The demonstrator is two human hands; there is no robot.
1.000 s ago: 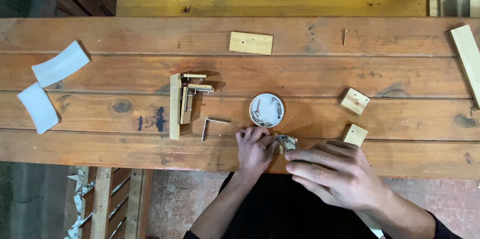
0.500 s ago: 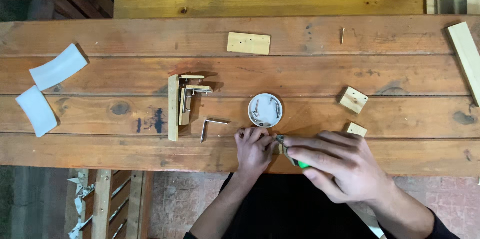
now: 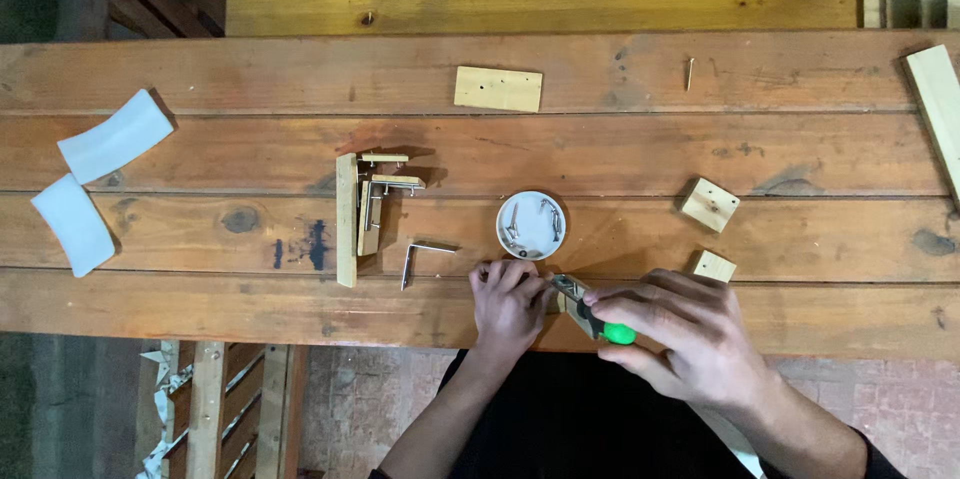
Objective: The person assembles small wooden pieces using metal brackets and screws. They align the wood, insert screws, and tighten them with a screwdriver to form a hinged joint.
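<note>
A: Report the layout along the bench [image 3: 200, 309], from its left end to its right.

B: Two white curved pieces [image 3: 95, 179] lie near the left end. A partly built wooden frame [image 3: 365, 209] lies left of centre, with a metal angle bracket [image 3: 425, 254] just beside it toward the near edge. A small white dish [image 3: 531, 225] holding screws sits at centre. A flat wooden plate [image 3: 498, 89] lies toward the far edge. Two small wooden blocks [image 3: 710, 229] lie right of the dish.

A: Hand positions?

B: The left hand [image 3: 508, 301] rests at the near edge, fingers curled down on a small wood-and-metal part [image 3: 570, 291]; most of the part is hidden. The right hand [image 3: 685, 334] is clenched around a green-handled screwdriver [image 3: 600, 324], with the tip at that part.

A: Procedure for this step?

B: Judged from these positions: pin the part flat to the bench with the left fingers. Keep the tool in line with the fastener. Press down firmly before turning, so the tip does not slip toward the left hand. Keep the dish within reach.
</note>
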